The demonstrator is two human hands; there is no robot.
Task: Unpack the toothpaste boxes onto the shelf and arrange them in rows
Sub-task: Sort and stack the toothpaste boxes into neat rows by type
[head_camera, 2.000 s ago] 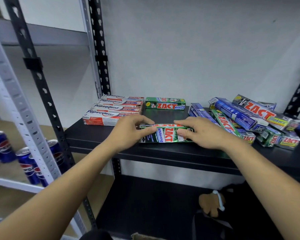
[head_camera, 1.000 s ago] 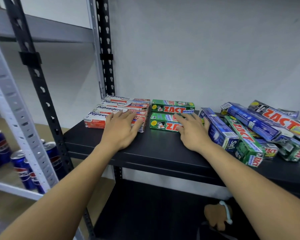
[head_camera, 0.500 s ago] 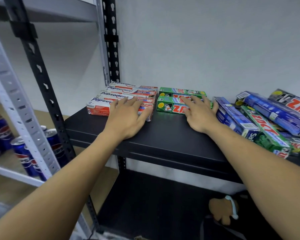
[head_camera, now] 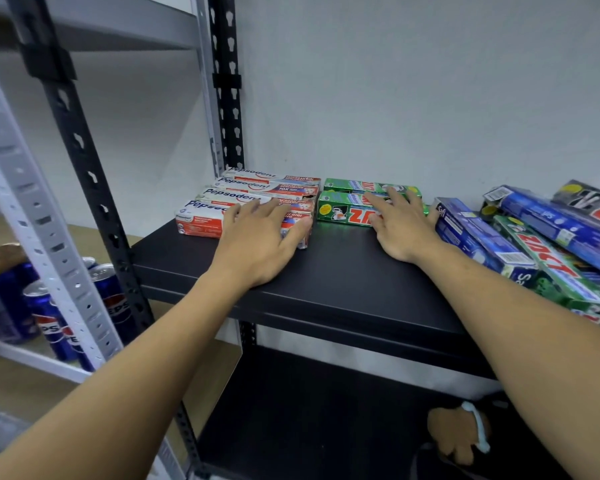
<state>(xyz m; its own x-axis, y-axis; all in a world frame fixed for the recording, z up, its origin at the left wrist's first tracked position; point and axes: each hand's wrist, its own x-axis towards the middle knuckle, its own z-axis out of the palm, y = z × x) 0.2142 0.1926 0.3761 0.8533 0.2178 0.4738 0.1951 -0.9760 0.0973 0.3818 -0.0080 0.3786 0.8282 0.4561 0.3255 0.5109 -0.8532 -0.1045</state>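
Head view: the left hand (head_camera: 257, 244) lies flat on the front Pepsodent box (head_camera: 198, 225), fingers straight and spread, gripping nothing. Four Pepsodent boxes sit side by side, front to back, at the left rear of the black shelf (head_camera: 343, 282). Just right of them lie two green Zact boxes (head_camera: 340, 212), one behind the other; the right hand (head_camera: 400, 233) presses on the front one with straight, open fingers. Blue and green toothpaste boxes (head_camera: 541, 247) lie jumbled at the shelf's right side. Pepsi cans (head_camera: 113, 299) stand on the neighbouring rack, lower left.
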